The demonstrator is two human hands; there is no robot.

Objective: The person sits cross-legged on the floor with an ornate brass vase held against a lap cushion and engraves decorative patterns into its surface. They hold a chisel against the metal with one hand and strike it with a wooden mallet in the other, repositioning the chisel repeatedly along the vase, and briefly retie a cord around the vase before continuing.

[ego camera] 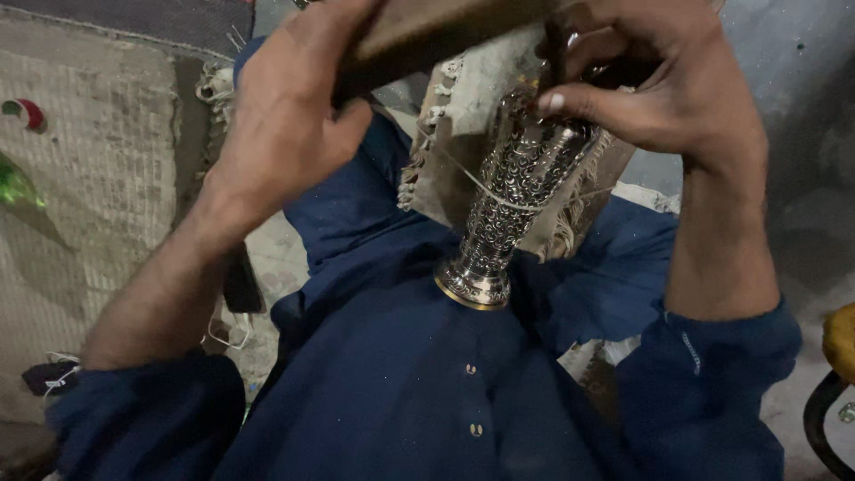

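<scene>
An ornate silver metal vase (517,191) with embossed patterns stands with its round foot pressed against my blue shirt (401,374), its mouth pointing away from me. A thin string crosses its body. My left hand (285,116) grips a brown wooden block (427,31) held over the vase's upper end. My right hand (650,85) is closed around the top of the vase, thumb along its side. A worn, frayed cloth (463,98) lies under and behind the vase.
A woven mat (89,178) covers the floor at left, with a green object (13,187) on it. A dark flat object (240,285) lies by my left forearm. A yellow item on a black ring (837,356) sits at the right edge.
</scene>
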